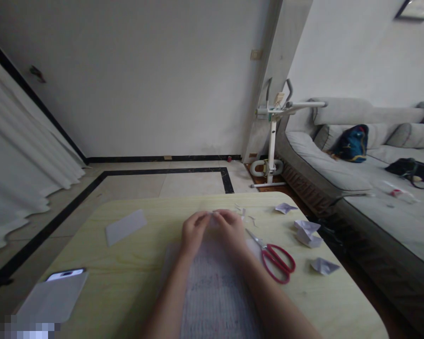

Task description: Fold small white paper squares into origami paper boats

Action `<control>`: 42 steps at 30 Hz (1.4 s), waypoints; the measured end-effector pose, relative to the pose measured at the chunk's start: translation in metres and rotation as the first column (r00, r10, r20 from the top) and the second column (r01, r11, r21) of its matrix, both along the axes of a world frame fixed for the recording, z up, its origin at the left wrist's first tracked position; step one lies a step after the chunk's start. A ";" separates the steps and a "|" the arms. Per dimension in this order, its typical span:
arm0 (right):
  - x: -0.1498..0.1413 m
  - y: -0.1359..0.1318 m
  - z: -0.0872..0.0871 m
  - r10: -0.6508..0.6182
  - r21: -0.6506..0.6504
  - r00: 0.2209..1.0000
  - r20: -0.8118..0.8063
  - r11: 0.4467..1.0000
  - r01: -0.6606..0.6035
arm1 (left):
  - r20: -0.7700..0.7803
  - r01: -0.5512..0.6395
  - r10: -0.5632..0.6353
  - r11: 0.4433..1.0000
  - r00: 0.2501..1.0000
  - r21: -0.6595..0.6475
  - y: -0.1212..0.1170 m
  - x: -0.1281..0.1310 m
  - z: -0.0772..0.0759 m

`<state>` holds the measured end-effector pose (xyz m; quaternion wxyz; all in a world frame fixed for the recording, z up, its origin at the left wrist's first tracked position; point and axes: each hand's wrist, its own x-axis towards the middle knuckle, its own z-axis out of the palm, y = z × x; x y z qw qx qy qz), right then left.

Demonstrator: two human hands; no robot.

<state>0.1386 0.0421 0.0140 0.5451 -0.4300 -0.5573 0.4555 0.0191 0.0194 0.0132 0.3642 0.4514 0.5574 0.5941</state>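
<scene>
Both of my hands meet above the far end of a sheet of lined paper with writing. My left hand and my right hand pinch a small piece of white paper between their fingertips; its shape is mostly hidden. Scissors with red handles lie just right of my right hand, blades pointing away. Thin paper scraps are scattered beyond that hand. Along the table's right side sit folded paper shapes: one at the back, a larger one and a nearer one.
The pale wooden table holds a blank paper piece at left. A phone lies by a larger pale sheet near the left edge. Beyond the table stand a grey sofa and a white exercise machine.
</scene>
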 end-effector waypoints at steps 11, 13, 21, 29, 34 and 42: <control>-0.001 -0.006 0.007 -0.054 0.092 0.982 0.182 0.995 0.038 | -0.001 -0.037 0.037 0.999 0.999 0.031 0.001 -0.001 -0.001; -0.002 -0.008 0.008 -0.056 0.102 0.978 0.202 0.994 0.036 | -0.001 -0.019 0.019 0.999 1.000 0.028 0.000 -0.001 0.001; -0.003 -0.012 0.005 0.004 0.080 0.981 0.192 0.997 -0.020 | -0.017 0.006 -0.006 1.000 1.000 0.017 -0.003 -0.002 0.001; -0.004 -0.012 0.006 0.043 -0.001 0.990 0.134 0.999 -0.043 | 0.053 -0.005 0.003 1.000 0.999 0.022 -0.002 -0.003 0.000; -0.004 -0.009 0.003 0.028 -0.009 0.991 0.134 1.000 -0.027 | -0.025 -0.029 0.029 0.999 0.999 0.019 -0.002 -0.001 0.001; 0.000 -0.002 0.003 -0.005 -0.034 0.998 0.068 0.999 0.007 | -0.083 0.059 -0.058 0.998 0.995 0.015 -0.004 0.005 0.004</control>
